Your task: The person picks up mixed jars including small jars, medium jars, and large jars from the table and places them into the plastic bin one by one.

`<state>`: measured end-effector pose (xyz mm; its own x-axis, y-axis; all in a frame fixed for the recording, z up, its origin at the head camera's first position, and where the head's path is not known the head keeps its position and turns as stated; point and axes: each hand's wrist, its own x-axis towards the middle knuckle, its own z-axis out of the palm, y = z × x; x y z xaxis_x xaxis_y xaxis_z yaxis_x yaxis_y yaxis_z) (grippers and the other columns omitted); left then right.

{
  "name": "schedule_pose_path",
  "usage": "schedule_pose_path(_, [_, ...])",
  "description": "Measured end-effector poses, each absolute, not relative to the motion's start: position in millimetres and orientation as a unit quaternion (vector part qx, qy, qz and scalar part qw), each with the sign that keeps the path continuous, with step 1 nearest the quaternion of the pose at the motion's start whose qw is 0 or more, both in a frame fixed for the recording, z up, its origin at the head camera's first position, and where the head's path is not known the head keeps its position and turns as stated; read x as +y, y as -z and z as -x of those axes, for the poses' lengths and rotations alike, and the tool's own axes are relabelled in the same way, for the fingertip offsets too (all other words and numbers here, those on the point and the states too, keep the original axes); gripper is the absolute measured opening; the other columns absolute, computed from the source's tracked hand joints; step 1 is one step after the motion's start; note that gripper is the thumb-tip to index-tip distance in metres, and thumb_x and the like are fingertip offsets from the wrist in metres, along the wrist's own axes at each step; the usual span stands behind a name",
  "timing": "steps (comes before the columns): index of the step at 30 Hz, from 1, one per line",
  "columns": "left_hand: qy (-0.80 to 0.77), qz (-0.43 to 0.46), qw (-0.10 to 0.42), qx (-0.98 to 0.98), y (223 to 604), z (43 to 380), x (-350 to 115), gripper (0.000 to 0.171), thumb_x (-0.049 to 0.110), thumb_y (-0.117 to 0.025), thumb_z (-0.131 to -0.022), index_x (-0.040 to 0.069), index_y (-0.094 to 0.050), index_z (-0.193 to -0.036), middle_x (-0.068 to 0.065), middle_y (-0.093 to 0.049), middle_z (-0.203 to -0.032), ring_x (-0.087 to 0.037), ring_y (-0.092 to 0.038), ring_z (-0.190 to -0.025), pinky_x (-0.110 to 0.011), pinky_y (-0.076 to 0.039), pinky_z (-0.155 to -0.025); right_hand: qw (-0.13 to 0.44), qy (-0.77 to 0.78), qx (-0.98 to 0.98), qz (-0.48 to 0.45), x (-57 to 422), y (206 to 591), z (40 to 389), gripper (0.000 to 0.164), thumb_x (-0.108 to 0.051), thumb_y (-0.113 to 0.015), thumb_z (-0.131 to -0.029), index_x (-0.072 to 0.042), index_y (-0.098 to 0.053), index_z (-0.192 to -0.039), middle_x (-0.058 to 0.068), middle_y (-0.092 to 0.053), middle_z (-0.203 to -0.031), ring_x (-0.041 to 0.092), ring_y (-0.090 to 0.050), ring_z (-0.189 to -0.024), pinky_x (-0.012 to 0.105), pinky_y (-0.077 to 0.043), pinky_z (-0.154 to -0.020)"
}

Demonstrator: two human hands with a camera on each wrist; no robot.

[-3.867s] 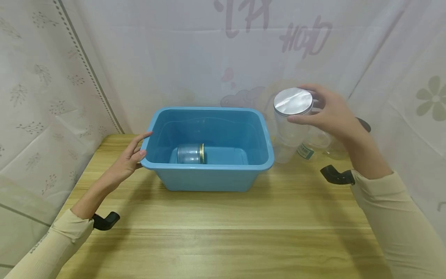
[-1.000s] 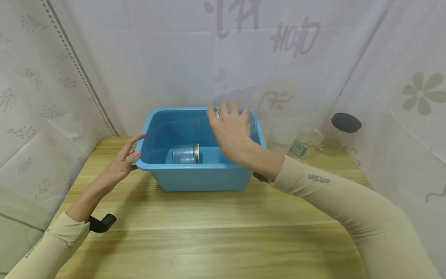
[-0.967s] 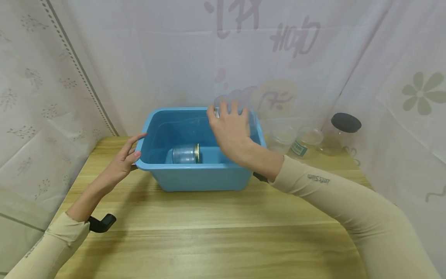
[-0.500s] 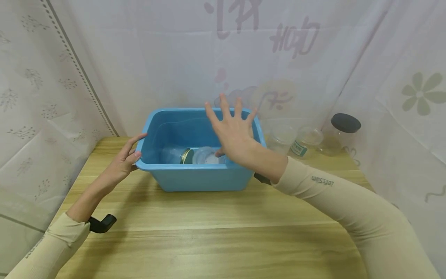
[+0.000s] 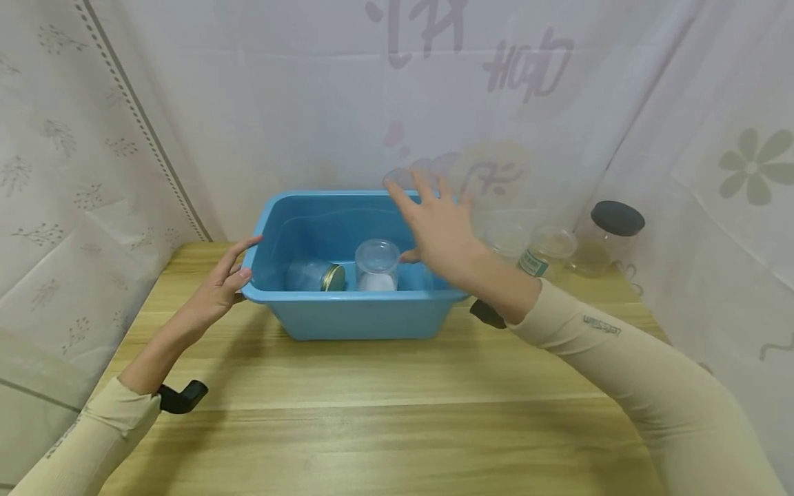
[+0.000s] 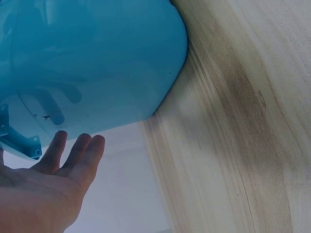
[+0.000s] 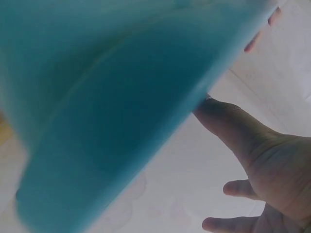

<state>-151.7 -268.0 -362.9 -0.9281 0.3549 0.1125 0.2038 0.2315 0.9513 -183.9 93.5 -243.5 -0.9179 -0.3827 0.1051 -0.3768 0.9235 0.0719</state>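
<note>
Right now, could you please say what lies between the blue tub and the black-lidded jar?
In the head view: a clear container and a green-labelled jar, partly behind the right arm.

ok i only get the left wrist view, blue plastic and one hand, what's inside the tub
Observer: A gold-lidded jar lies on its side inside the blue tub, seen from the head view.
Operator: is that the only thing in there
Observer: No, a second clear jar is in there, to the right of the gold lid.
Operator: and where's the right hand
Observer: At the tub's right end, holding nothing.
</note>
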Motion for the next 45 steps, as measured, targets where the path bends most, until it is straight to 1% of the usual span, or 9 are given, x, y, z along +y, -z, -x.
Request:
schedule_pose_path(4, [-0.590, -0.179, 0.061, 0.785, 363, 152, -269, 0.054, 0.024, -0.038, -0.113, 0.030, -0.019, -0.163, -0.034, -0.036, -0.147, -0.021, -0.053, -0.119, -0.022, -0.049, -0.088, 0.071, 0.011, -0.978, -0.196, 104, 243, 187, 0.110, -0.051, -0.088, -0.075, -0.031, -0.023, -0.161, 0.015, -0.019, -0.163, 0.046, -0.025, -0.143, 0.073, -0.033, -0.099])
schedule_pose_path(8, [-0.594, -0.177, 0.060, 0.782, 363, 151, -268, 0.054, 0.024, -0.038, -0.112, 0.030, -0.020, -0.163, -0.034, -0.036, -0.147, -0.023, -0.053, -0.120, -0.022, -0.048, -0.089, 0.082, -0.007, -0.975, -0.206, 113, 245, 189, 0.106, -0.048, -0.089, -0.075, -0.029, -0.028, -0.160, 0.015, -0.025, -0.161, 0.043, -0.031, -0.141, 0.066, -0.045, -0.092])
schedule_pose_path(11, [-0.597, -0.175, 0.061, 0.781, 363, 151, -267, 0.054, 0.025, -0.038, -0.112, 0.030, -0.020, -0.163, -0.034, -0.037, -0.147, -0.024, -0.053, -0.120, -0.023, -0.048, -0.088, 0.087, -0.019, -0.973, -0.214, 119, 248, 192, 0.104, -0.046, -0.090, -0.076, -0.027, -0.032, -0.160, 0.016, -0.029, -0.160, 0.042, -0.034, -0.141, 0.063, -0.048, -0.089])
schedule_pose_path(17, [-0.589, -0.177, 0.057, 0.786, 364, 151, -268, 0.053, 0.025, -0.037, -0.113, 0.028, -0.019, -0.163, -0.034, -0.037, -0.146, -0.027, -0.053, -0.120, -0.023, -0.049, -0.088, 0.092, -0.063, -0.967, -0.230, 133, 251, 197, 0.100, -0.041, -0.091, -0.076, -0.022, -0.036, -0.158, 0.019, -0.037, -0.155, 0.044, -0.042, -0.134, 0.062, -0.047, -0.092])
schedule_pose_path(23, [-0.587, -0.180, 0.057, 0.787, 365, 152, -270, 0.053, 0.026, -0.035, -0.113, 0.029, -0.019, -0.163, -0.034, -0.038, -0.145, -0.021, -0.054, -0.117, -0.022, -0.049, -0.088, 0.096, -0.088, -0.963, -0.235, 148, 253, 201, 0.102, -0.040, -0.093, -0.073, -0.015, -0.040, -0.156, 0.020, -0.044, -0.149, 0.042, -0.049, -0.127, 0.058, -0.048, -0.093])
schedule_pose_path(27, [-0.587, -0.181, 0.054, 0.787, 366, 153, -270, 0.052, 0.026, -0.035, -0.113, 0.029, -0.019, -0.163, -0.034, -0.039, -0.144, -0.021, -0.055, -0.116, -0.023, -0.049, -0.088, 0.099, -0.095, -0.962, -0.235, 158, 255, 205, 0.103, -0.040, -0.094, -0.072, -0.014, -0.040, -0.156, 0.020, -0.046, -0.148, 0.042, -0.050, -0.127, 0.058, -0.045, -0.098])
schedule_pose_path(34, [-0.584, -0.181, 0.049, 0.790, 366, 153, -269, 0.052, 0.025, -0.035, -0.113, 0.027, -0.020, -0.163, -0.034, -0.042, -0.142, -0.022, -0.056, -0.115, -0.023, -0.049, -0.087, 0.103, -0.128, -0.958, -0.234, 174, 263, 210, 0.102, -0.040, -0.094, -0.073, -0.015, -0.041, -0.156, 0.017, -0.046, -0.149, 0.043, -0.050, -0.126, 0.060, -0.047, -0.093])
schedule_pose_path(41, [-0.583, -0.185, 0.046, 0.790, 365, 152, -267, 0.053, 0.024, -0.035, -0.113, 0.024, -0.018, -0.163, -0.033, -0.047, -0.135, -0.022, -0.057, -0.113, -0.024, -0.049, -0.088, 0.102, -0.194, -0.946, -0.240, 194, 265, 217, 0.097, -0.037, -0.092, -0.076, -0.012, -0.041, -0.156, 0.015, -0.043, -0.154, 0.040, -0.040, -0.139, 0.061, -0.036, -0.105])
schedule_pose_path(45, [-0.586, -0.185, 0.047, 0.788, 365, 152, -267, 0.053, 0.024, -0.035, -0.113, 0.024, -0.018, -0.163, -0.032, -0.046, -0.134, -0.024, -0.057, -0.114, -0.024, -0.049, -0.088, 0.108, -0.244, -0.930, -0.251, 207, 267, 220, 0.094, -0.031, -0.093, -0.077, -0.013, -0.044, -0.155, 0.014, -0.046, -0.152, 0.042, -0.047, -0.132, 0.062, -0.041, -0.101])
